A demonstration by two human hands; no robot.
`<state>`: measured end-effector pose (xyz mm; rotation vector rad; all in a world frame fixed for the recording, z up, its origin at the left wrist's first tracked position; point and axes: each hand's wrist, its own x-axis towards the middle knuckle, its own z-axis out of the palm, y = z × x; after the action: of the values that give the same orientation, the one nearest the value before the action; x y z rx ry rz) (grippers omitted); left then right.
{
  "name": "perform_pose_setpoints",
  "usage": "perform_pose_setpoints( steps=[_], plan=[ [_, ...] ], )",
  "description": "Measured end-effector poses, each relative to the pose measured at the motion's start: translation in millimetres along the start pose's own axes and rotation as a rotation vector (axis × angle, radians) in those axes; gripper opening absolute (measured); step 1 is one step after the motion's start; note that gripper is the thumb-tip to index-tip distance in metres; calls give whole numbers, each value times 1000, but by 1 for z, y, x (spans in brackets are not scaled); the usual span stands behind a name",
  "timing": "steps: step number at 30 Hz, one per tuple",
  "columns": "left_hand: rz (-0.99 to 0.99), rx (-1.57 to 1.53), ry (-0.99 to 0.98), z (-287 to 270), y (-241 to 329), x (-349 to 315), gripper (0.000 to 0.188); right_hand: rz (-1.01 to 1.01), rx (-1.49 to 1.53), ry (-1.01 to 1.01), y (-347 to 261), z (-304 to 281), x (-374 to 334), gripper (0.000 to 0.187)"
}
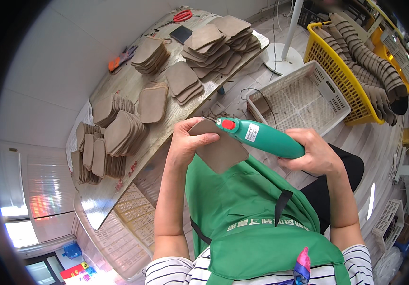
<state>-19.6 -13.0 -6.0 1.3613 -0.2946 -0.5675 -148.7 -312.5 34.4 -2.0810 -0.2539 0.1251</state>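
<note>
My left hand (184, 142) pinches a flat taupe piece (224, 154) with rounded corners, like leather or fabric, the thumb lying on its upper face. In my right hand (314, 151) is the rear end of a green handheld electric tool (276, 141) with a red button and a white label. Its narrower front end meets the upper edge of the piece, close to my left fingertips. The working tip is too small to make out. Both things are held in the air above my green apron (261, 199).
Stacks of similar taupe pieces (153, 102) cover much of the table (185, 107) at left, with red-handled scissors (182, 16) and a phone (181, 34) at its far end. Beyond my hands stand a white crate (325, 76), a yellow basket (356, 102) of stacked pieces and a white pole (292, 31).
</note>
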Motion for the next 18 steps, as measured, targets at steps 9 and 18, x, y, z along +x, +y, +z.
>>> perform_pose_setpoints(
  steps=[9, 18],
  plan=[
    [-136, 114, -171, -26, 14, 43, 26, 235, 109, 160, 2, -7, -10, 24],
    [151, 741, 297, -143, 50, 166, 46, 264, 128, 171, 19, 2, -15, 21]
  ],
)
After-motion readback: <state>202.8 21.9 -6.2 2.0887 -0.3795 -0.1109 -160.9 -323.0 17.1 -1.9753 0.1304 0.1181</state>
